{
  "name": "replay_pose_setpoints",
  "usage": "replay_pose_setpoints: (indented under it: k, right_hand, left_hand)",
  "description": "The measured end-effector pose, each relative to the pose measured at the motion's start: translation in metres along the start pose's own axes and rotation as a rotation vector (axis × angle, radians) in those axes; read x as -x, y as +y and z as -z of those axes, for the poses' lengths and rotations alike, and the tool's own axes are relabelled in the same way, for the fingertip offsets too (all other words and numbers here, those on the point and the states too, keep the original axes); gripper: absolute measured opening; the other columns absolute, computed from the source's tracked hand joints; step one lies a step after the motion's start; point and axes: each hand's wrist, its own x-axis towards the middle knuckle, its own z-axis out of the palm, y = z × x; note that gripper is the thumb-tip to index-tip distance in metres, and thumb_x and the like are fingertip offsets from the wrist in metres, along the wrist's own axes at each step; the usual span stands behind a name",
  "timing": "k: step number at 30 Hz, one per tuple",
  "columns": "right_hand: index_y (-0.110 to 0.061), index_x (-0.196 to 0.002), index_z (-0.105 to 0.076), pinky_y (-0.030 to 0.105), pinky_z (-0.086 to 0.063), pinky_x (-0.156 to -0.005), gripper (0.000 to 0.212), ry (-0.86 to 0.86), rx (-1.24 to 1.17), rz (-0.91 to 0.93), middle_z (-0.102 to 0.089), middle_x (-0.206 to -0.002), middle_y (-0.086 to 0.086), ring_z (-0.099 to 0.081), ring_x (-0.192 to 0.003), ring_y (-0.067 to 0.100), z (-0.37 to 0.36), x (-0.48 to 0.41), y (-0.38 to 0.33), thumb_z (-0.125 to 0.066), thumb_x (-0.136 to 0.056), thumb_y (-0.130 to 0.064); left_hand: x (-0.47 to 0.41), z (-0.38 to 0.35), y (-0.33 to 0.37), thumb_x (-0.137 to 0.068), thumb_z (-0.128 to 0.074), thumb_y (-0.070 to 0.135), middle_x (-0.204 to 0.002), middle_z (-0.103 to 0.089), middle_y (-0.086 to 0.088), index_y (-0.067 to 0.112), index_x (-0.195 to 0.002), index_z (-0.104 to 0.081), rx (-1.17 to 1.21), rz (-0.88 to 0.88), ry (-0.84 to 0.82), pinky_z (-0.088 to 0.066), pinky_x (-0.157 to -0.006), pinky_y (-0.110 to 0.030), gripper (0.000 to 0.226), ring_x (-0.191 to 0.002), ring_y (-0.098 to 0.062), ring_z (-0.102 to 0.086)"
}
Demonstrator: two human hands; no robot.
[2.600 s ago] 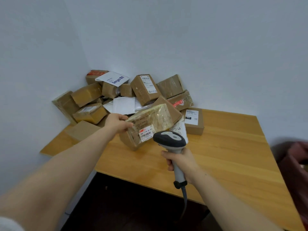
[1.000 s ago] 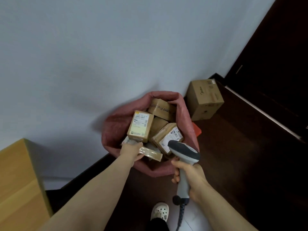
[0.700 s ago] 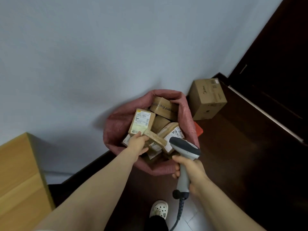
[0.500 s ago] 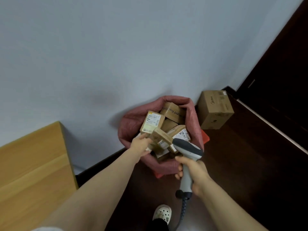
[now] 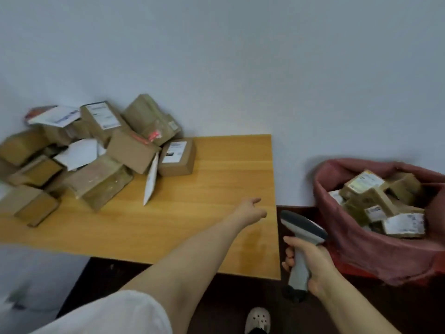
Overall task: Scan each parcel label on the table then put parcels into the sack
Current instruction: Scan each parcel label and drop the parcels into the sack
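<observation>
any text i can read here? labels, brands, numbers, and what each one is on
No text reads clearly; the frame is motion-blurred.
white mailer atop the pile: blue print, blurred.
tall box behind it: white label, lines too small.
box at the pile's right edge: white label with a dark block, blurred.
parcels in the sack: white labels, blurred.
scanner: no print shows.

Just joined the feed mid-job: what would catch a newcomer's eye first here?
A jumbled pile of parcels crowds the far left of the table, against the wall. On the floor to the right, a red sack stands open, stuffed with boxes. Between them, the left hand hovers empty over the table while the right hand grips a scanner.
</observation>
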Motion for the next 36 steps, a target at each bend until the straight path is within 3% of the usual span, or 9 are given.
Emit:
replay_pose_setpoints:
  k: [2, 5, 9, 12, 19, 24, 31, 33, 36]
  right_hand:
    - [-0.003, -0.079, -0.055, 0.028, -0.040, -0.043, 0.012, -0.061, 0.048, 0.001, -0.048, -0.050, 0.009, -0.043, -0.037, 0.019, -0.039, 0.003, 0.011, -0.064, -0.085, 0.001]
    - [-0.003, -0.078, -0.056, 0.029, -0.041, -0.046, 0.012, -0.128, 0.109, -0.010, -0.049, -0.051, 0.010, -0.043, -0.040, 0.021, -0.093, 0.006, 0.021, -0.064, -0.086, 0.000]
    - [-0.002, -0.076, -0.057, 0.029, -0.042, -0.045, 0.013, -0.177, 0.146, -0.011, -0.050, -0.052, 0.010, -0.044, -0.040, 0.021, -0.158, -0.002, 0.031, -0.064, -0.087, 0.001]
    - [-0.001, -0.077, -0.058, 0.030, -0.042, -0.045, 0.012, -0.171, 0.151, -0.006, -0.050, -0.052, 0.011, -0.043, -0.040, 0.021, -0.204, -0.017, 0.035, -0.064, -0.087, 0.001]
    - [-0.002, -0.074, -0.057, 0.031, -0.039, -0.049, 0.014, -0.028, 0.122, 0.025, -0.048, -0.052, 0.010, -0.041, -0.040, 0.021, -0.291, -0.066, 0.047, -0.064, -0.085, 0.002]
    - [-0.002, -0.074, -0.058, 0.031, -0.041, -0.049, 0.014, 0.081, 0.090, 0.038, -0.048, -0.052, 0.009, -0.041, -0.041, 0.021, -0.305, -0.079, 0.056, -0.064, -0.085, 0.002]
    - [-0.003, -0.073, -0.054, 0.031, -0.042, -0.047, 0.017, 0.238, 0.088, -0.011, -0.048, -0.052, 0.009, -0.041, -0.041, 0.020, -0.280, -0.087, 0.066, -0.064, -0.086, 0.001]
    - [-0.004, -0.073, -0.053, 0.032, -0.042, -0.049, 0.018, 0.253, 0.086, -0.029, -0.048, -0.051, 0.009, -0.042, -0.040, 0.019, -0.269, -0.089, 0.068, -0.064, -0.087, 0.000]
    - [-0.005, -0.072, -0.053, 0.034, -0.043, -0.052, 0.019, 0.256, 0.080, -0.053, -0.048, -0.051, 0.008, -0.042, -0.039, 0.019, -0.257, -0.089, 0.071, -0.062, -0.087, 0.000]
  left_hand:
    - [0.014, 0.039, -0.033, -0.091, -0.059, 0.023, -0.074, -0.043, 0.009, 0.022, -0.145, -0.039, -0.017, 0.053, 0.102, -0.042, -0.061, -0.023, 0.058, -0.065, -0.009, -0.047]
    - [0.032, 0.096, -0.079, -0.093, -0.056, 0.024, -0.081, -0.047, 0.007, 0.020, -0.145, -0.039, -0.012, 0.108, 0.266, -0.045, -0.060, -0.027, 0.055, -0.064, -0.010, -0.049]
    - [0.031, 0.162, -0.136, -0.091, -0.057, 0.026, -0.125, -0.052, -0.005, 0.014, -0.140, -0.042, -0.097, 0.203, 0.554, -0.046, -0.076, -0.032, 0.052, -0.098, -0.020, -0.057]
    - [0.009, 0.202, -0.172, -0.085, -0.069, 0.034, -0.134, -0.041, -0.009, 0.011, -0.137, -0.037, -0.162, 0.185, 0.704, -0.044, -0.091, -0.034, 0.065, -0.122, -0.024, -0.044]
    - [-0.070, 0.265, -0.220, -0.082, -0.071, 0.040, -0.155, -0.012, -0.018, 0.002, -0.151, -0.004, -0.364, 0.157, 0.448, -0.032, -0.108, -0.036, 0.103, -0.140, -0.031, -0.022]
    - [-0.087, 0.261, -0.234, -0.099, -0.031, 0.008, -0.157, -0.013, -0.016, -0.002, -0.149, -0.015, -0.766, -0.189, 0.373, -0.023, -0.113, -0.032, 0.054, -0.144, -0.028, -0.016]
    - [-0.051, 0.212, -0.247, -0.094, -0.042, 0.052, -0.158, -0.008, -0.005, 0.005, -0.149, -0.022, -0.910, -0.507, -0.116, -0.036, -0.109, -0.040, 0.075, -0.142, -0.023, -0.014]
    - [-0.049, 0.206, -0.249, -0.095, -0.040, 0.053, -0.156, -0.016, -0.004, 0.011, -0.147, -0.030, -0.752, -0.463, -0.013, -0.038, -0.107, -0.036, 0.068, -0.141, -0.020, -0.019]
    - [-0.058, 0.204, -0.245, -0.088, -0.054, 0.053, -0.150, -0.024, -0.009, 0.011, -0.147, -0.024, -0.474, -0.130, 0.275, -0.032, -0.106, -0.034, 0.079, -0.136, -0.024, -0.026]
